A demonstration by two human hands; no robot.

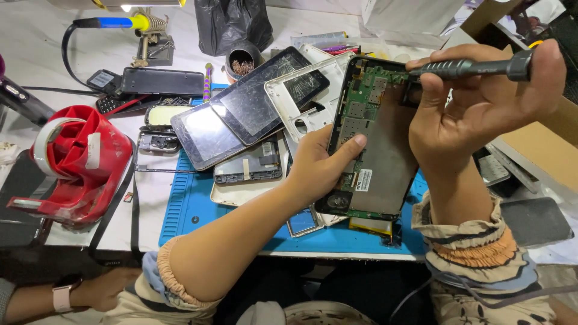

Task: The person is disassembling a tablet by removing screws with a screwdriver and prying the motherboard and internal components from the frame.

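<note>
Premises: a small electronics repair workshop, of the kind that services phones and tablets. Evidence follows. A blue ridged repair mat (186,210) covers the near part of a white workbench (36,42). On and around it lie several dismantled devices: two tablets with cracked screens (253,102), a bare white tablet frame (301,90), loose back covers and an exposed green circuit board (370,90). A soldering iron (114,23) rests in its stand (150,48) at the rear. A red tape dispenser (78,162) stands to the left, and a small black cup (242,63) holds what look like small parts.
</note>
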